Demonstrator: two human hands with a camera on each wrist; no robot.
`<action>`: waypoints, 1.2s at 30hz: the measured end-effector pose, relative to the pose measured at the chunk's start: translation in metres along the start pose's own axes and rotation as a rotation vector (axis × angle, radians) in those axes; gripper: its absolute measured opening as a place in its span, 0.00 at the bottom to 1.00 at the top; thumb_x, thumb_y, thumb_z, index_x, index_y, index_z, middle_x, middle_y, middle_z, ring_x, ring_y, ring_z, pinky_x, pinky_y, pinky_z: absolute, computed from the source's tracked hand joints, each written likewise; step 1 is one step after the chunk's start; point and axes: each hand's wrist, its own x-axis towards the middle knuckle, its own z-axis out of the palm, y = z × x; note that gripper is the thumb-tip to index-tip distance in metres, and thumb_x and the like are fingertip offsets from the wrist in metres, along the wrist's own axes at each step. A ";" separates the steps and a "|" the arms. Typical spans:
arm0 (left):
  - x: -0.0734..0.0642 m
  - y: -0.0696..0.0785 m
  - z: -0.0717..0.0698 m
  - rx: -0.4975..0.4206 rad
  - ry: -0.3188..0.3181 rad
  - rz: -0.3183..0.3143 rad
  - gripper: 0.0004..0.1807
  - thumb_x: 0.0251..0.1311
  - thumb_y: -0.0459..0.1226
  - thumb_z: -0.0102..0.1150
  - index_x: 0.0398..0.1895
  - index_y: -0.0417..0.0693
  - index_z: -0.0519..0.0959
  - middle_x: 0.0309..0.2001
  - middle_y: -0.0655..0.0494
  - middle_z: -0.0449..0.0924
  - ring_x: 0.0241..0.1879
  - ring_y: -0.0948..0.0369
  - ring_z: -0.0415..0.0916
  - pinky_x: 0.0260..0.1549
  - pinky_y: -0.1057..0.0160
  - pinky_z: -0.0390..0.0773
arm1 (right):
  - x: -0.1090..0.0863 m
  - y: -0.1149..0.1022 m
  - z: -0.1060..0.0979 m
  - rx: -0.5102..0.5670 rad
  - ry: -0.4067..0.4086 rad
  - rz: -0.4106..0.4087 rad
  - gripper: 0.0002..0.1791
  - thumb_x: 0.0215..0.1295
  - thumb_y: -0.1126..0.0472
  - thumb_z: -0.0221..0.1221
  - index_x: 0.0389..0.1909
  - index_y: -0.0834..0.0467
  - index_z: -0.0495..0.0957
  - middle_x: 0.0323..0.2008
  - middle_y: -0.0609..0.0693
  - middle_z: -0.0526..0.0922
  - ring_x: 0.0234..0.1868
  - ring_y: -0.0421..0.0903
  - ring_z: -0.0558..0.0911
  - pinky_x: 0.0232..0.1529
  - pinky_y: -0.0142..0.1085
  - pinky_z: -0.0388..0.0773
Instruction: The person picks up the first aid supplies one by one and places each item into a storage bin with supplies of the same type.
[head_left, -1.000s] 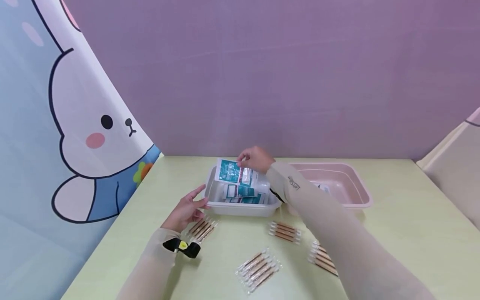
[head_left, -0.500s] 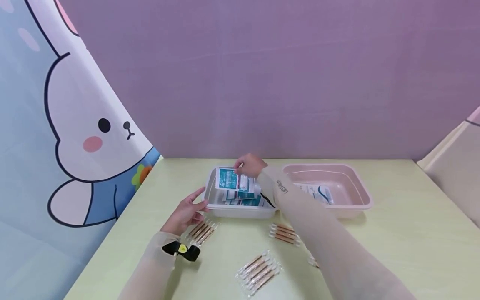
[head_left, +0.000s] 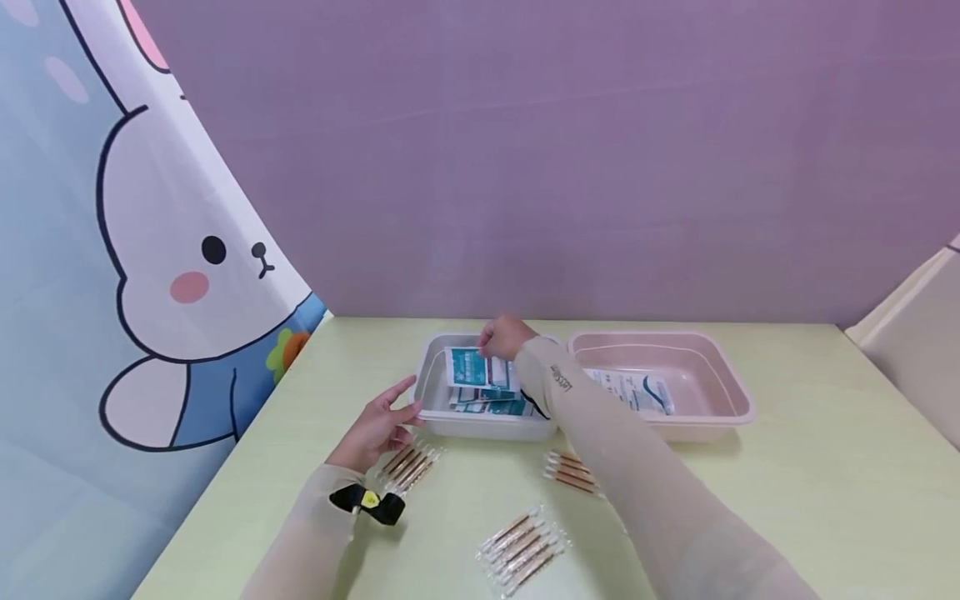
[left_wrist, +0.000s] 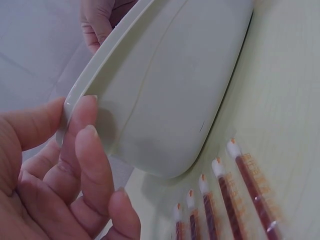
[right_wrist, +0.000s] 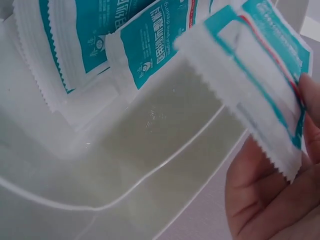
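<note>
My right hand (head_left: 506, 336) pinches a teal-and-white gauze dressing packet (head_left: 467, 367) by its edge over the white plastic tray (head_left: 487, 429). In the right wrist view the packet (right_wrist: 265, 70) is tilted, with thumb and fingers at one side of it. Beneath it, more gauze packets (right_wrist: 145, 42) lie overlapping inside the tray. My left hand (head_left: 378, 425) grips the tray's left front corner. The left wrist view shows the thumb and fingers on either side of the rim (left_wrist: 92, 67).
A pink tray (head_left: 697, 392) stands to the right, with a white packet (head_left: 637, 390) inside, partly behind my right sleeve. On the table in front lie clear packs of cotton swabs: one near my left hand (head_left: 408, 465), another pack (head_left: 521, 550) nearer me, and a third pack (head_left: 572, 472).
My right hand has lowered the gauze packet toward the tray. The right forearm has shifted left, uncovering more of the packet in the pink tray. The left hand stays at the rim.
</note>
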 end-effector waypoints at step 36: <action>-0.043 -0.008 -0.048 0.408 0.056 0.074 0.30 0.68 0.41 0.52 0.70 0.40 0.60 0.35 0.48 0.84 0.23 0.58 0.75 0.27 0.62 0.71 | -0.130 0.109 -0.132 -0.158 0.009 0.088 0.19 0.63 0.66 0.59 0.52 0.72 0.74 0.50 0.67 0.77 0.41 0.60 0.80 0.43 0.49 0.78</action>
